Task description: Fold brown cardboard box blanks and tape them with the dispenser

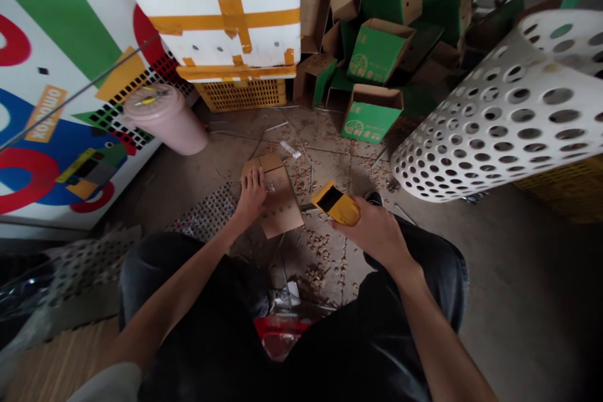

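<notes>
black trousers [160,276]; right hand [372,232] is closing tight round a light yellow handheld device [346,210]; left hand [252,195] is lying open on a stiff, light cardboard piece [282,207], best taken by its edge.

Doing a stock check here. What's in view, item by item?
foam box: one, white with orange tape, top centre, on crate
crate: one, yellow, under foam box
cardboard boxes: many, green and brown, piled top right
bin: one, pink, beside printed panel
printed panel: one, multicoloured, left
perforated basket: one, white, right, tilted
cardboard piece: one, brown, floor centre
scraps: many, brown, on floor
yellow tool: one, yellow and black, in right hand
left hand: one, on cardboard piece
right hand: one, holding yellow tool
</notes>
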